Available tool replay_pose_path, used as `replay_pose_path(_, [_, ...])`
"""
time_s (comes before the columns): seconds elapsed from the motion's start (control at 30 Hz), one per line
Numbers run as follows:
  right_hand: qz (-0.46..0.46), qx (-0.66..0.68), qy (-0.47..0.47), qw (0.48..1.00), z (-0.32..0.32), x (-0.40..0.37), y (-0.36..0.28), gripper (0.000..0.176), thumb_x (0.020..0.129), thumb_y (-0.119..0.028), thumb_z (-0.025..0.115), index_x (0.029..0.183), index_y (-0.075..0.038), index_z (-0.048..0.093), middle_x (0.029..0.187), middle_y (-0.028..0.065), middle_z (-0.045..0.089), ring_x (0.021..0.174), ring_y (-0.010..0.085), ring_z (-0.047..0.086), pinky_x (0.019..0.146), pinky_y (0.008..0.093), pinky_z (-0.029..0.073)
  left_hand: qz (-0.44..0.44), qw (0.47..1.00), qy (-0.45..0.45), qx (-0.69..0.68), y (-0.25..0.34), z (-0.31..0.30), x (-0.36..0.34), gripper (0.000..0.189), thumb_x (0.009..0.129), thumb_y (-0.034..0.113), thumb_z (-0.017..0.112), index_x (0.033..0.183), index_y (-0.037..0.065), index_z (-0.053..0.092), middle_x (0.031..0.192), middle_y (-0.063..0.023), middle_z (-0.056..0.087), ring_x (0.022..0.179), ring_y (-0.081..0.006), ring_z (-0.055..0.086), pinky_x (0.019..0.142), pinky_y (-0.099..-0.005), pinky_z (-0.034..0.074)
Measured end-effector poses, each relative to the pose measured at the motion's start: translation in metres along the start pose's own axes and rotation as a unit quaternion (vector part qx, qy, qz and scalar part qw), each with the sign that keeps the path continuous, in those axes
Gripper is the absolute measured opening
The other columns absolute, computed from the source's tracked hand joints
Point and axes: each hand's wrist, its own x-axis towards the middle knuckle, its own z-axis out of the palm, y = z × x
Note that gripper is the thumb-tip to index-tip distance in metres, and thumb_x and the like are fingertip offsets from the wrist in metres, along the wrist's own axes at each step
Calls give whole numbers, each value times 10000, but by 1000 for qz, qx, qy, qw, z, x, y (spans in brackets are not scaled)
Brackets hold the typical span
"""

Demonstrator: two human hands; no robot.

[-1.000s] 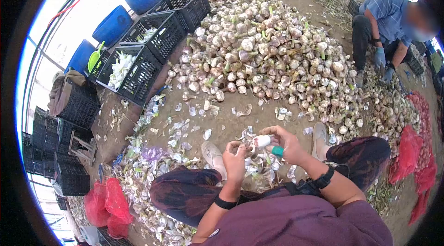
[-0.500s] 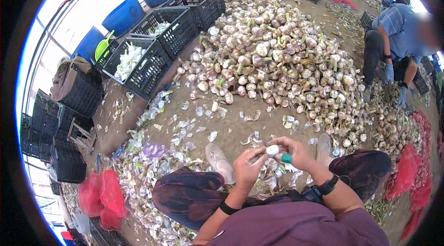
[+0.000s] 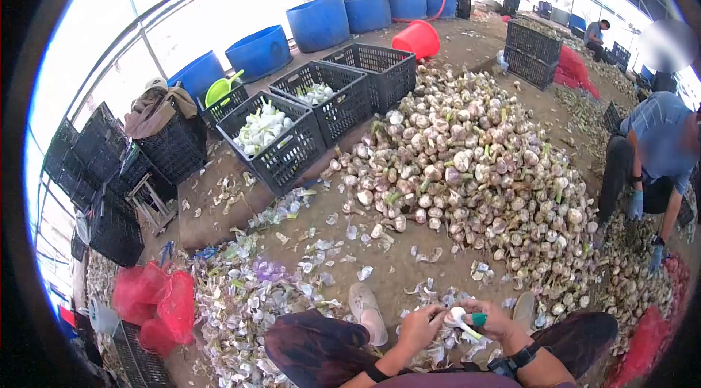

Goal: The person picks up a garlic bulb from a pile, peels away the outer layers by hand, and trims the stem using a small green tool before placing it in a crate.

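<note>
A white, peeled garlic bulb with a pale green stem sits between my two hands, low in the view. My left hand is closed, its fingertips at the bulb's left side. Around the bulb's right side curl the fingers of my right hand, and the stem points down and to the right below them. A green band shows at the right-hand fingers. Under the hands lie loose garlic skins on the ground, between my shoes.
A large heap of unpeeled garlic lies ahead. To the left stand black crates, two holding white bulbs, with blue tubs and a red bucket behind. A person in gloves bends at the right. Red mesh bags lie left.
The view has tipped upward, so my hands and the heap appear lower. In my hands the bulb has turned, and its long stem now shows.
</note>
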Motion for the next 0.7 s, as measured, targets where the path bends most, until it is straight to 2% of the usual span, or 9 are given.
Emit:
replay_pose_path(0.1, [44, 196, 30, 979, -6, 12, 27, 332, 857, -143, 559, 1146, 13, 507, 1013, 127, 595, 865, 214, 596, 719, 314, 515, 14, 993, 15, 113, -19, 8, 5, 235, 783, 238, 571, 967, 99, 616, 837, -150, 638, 793, -340, 612, 672, -424, 483])
replay_pose_path(0.23, [194, 162, 173, 952, -55, 65, 48, 200, 878, -102, 497, 1052, -21, 553, 1000, 125, 600, 828, 198, 598, 678, 308, 523, -65, 954, -88, 277, -41, 22, 2, 309, 758, 230, 545, 1051, 138, 572, 810, -163, 638, 756, -361, 618, 644, -474, 492])
replay_pose_path(0.37, [-54, 78, 57, 994, 8, 164, -106, 215, 867, -171, 522, 1004, -13, 571, 908, 117, 617, 739, 199, 601, 625, 329, 502, -32, 953, -148, 262, -39, 24, 7, 238, 761, 175, 507, 972, 94, 581, 827, -156, 643, 762, -348, 628, 623, -462, 486])
replay_pose_path(0.47, [-294, 107, 28, 949, 85, 212, -222, 272, 855, -246, 543, 966, -1, 581, 785, 130, 621, 635, 205, 594, 564, 369, 476, -23, 953, -109, 281, -40, 29, 8, 206, 793, 201, 497, 949, 119, 605, 818, -150, 641, 768, -335, 620, 638, -432, 483])
replay_pose_path(0.57, [-233, -213, 115, 942, 83, 230, -207, 230, 849, -225, 498, 937, -46, 613, 780, 165, 614, 616, 255, 587, 565, 391, 454, -35, 990, -38, 129, -14, 19, 10, 175, 831, 201, 500, 941, 115, 606, 790, -151, 633, 721, -318, 611, 628, -399, 475])
replay_pose_path(0.6, [-192, -329, 111, 918, 68, 237, -173, 225, 844, -226, 490, 920, -63, 625, 770, 163, 612, 609, 267, 582, 567, 394, 450, -43, 997, -21, 65, -11, 18, 13, 168, 841, 198, 502, 943, 113, 606, 780, -153, 629, 699, -311, 608, 623, -390, 471])
replay_pose_path(0.63, [-260, -491, 139, 820, 54, 228, -132, 217, 822, -244, 513, 865, -74, 640, 768, 161, 612, 641, 266, 581, 602, 396, 453, -2, 998, 23, -59, -32, 29, 16, 146, 851, 146, 528, 940, 68, 614, 750, -93, 632, 646, -216, 589, 618, -319, 454])
replay_pose_path(0.67, [-210, -454, 125, 857, 49, 198, -102, 222, 808, -243, 519, 850, -61, 640, 827, 187, 623, 738, 309, 596, 653, 401, 461, -32, 990, 26, -131, -33, 31, 18, 147, 847, 131, 536, 942, 52, 616, 754, -72, 625, 654, -181, 574, 625, -297, 448])
replay_pose_path(0.7, [-181, -524, 89, 828, -5, 232, -16, 211, 782, -221, 534, 875, -62, 637, 888, 207, 615, 829, 345, 586, 701, 412, 463, -64, 977, 31, -202, -33, 30, 19, 148, 844, 115, 544, 944, 35, 617, 758, -51, 618, 662, -145, 560, 631, -275, 442])
